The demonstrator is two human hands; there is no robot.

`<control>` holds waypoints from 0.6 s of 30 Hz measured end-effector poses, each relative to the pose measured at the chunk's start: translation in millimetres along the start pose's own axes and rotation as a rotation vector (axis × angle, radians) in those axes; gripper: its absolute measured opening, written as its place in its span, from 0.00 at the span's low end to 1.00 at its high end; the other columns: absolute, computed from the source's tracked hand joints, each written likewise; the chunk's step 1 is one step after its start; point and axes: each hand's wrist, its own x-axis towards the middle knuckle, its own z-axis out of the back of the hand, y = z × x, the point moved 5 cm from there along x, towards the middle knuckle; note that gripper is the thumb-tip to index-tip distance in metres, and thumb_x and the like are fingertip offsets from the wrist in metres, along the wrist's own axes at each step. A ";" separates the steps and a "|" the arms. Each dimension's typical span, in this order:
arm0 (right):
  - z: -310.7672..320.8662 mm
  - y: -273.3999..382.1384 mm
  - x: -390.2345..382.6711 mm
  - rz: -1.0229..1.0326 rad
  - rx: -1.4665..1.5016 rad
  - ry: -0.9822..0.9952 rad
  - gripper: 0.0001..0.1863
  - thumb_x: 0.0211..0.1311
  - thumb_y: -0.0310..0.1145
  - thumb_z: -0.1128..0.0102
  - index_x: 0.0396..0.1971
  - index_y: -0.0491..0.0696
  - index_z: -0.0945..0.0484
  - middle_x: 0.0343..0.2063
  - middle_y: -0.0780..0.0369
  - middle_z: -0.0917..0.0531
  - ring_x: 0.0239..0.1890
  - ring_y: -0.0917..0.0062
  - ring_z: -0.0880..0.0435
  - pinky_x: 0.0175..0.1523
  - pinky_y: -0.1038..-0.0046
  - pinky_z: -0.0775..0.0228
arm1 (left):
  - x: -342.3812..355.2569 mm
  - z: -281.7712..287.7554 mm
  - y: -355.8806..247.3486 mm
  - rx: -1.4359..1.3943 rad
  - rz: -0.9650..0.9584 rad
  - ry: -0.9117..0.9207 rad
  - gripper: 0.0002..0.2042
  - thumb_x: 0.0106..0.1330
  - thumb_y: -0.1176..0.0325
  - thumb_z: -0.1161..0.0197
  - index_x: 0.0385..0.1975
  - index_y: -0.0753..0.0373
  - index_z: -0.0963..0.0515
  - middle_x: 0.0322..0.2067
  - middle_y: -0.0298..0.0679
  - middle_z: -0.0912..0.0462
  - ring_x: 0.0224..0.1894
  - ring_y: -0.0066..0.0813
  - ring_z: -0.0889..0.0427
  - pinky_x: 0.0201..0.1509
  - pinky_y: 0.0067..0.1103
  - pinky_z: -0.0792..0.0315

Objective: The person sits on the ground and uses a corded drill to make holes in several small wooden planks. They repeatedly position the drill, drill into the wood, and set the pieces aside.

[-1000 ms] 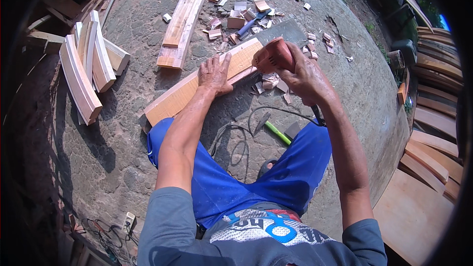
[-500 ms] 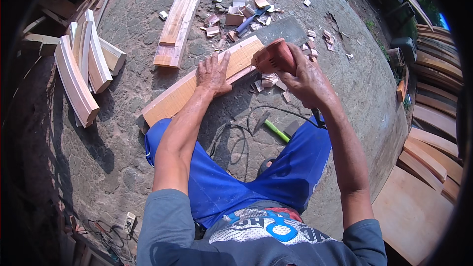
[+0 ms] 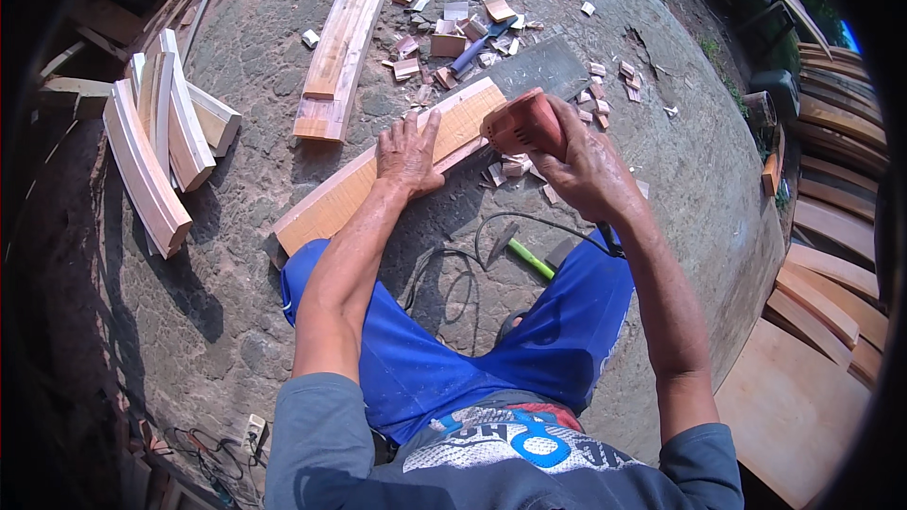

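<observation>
we seem to be partway through the work: our right grip, the right hand (image 3: pixel 588 168), is wrapped around a red power tool (image 3: pixel 526 123), while our left hand (image 3: pixel 406 156) lies spread, palm down and not clenched, across a long pale board (image 3: pixel 335 191). that board lies aslant in front of us, its near end by our left knee and its far end just beside the nose of the tool; we cannot tell whether the tool touches the wood, and it hides part of that end, so how much of the board is shaped there we cannot say. farther off on the rough ground (image 3: pixel 246 217), a notched board (image 3: pixel 345 52) has a lowered step at each end, so we judge its ends to be already cut. the many wood chips (image 3: pixel 449 44) scattered past the far end, with a blue-handled tool (image 3: pixel 482 45) among them, suggest a good deal of cutting is done. to our left stands a cluster of curved pieces (image 3: pixel 142 170), well apart from both hands; whether these are finished or left to do, we cannot tell. more curved planks (image 3: pixel 836 184) line the right side, out of reach of the present work. the hammer (image 3: pixel 531 259) with the green handle lies between our knees, unused, near the black cord (image 3: pixel 539 219).
</observation>
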 end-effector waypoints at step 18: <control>1.7 -2.0 -0.4 -0.037 -0.040 0.037 0.40 0.69 0.43 0.33 0.78 0.57 0.38 0.61 0.48 0.15 0.62 0.48 0.16 0.66 0.52 0.25 | 0.1 -3.1 1.4 0.002 -0.024 -0.040 0.63 0.40 0.52 0.17 0.83 0.49 0.45 0.73 0.53 0.37 0.72 0.56 0.32 0.73 0.49 0.35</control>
